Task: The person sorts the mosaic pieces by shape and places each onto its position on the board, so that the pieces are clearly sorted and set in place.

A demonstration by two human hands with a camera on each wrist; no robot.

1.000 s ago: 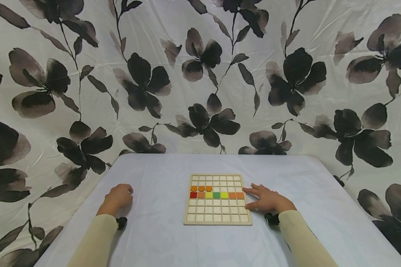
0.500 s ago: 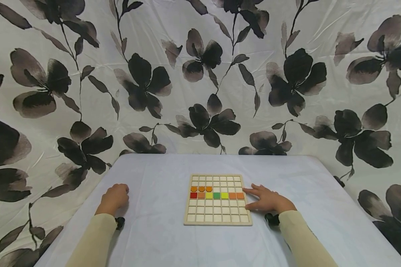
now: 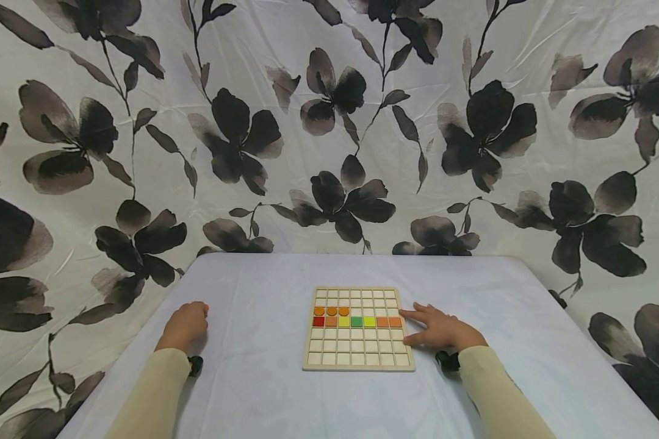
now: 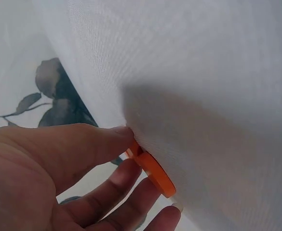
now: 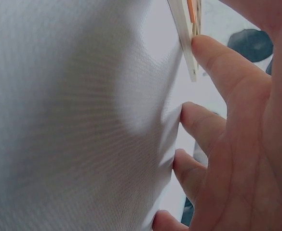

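A wooden grid board (image 3: 358,367) lies flat on the table. Three orange discs (image 3: 332,311) sit side by side on its left part, just above a row of coloured squares (image 3: 356,321) in red, orange, yellow and green. Away to the left, my left hand (image 3: 183,326) is low over the cloth. In the left wrist view its thumb and fingers pinch orange discs (image 4: 157,175), two by the look of it, close to the cloth. My right hand (image 3: 442,329) is spread at the board's right edge, its index finger and thumb touching the frame and the other fingertips on the cloth.
White cloth covers the table (image 3: 263,396). A floral curtain (image 3: 329,134) hangs right behind the table's far edge and along both sides. Each wrist carries a small black camera, such as the one at the right wrist (image 3: 446,360).
My left hand has shifted slightly to the left, its fingers turning further under, and a bit of orange now shows at its fingertips. The right hand and the board have stayed put.
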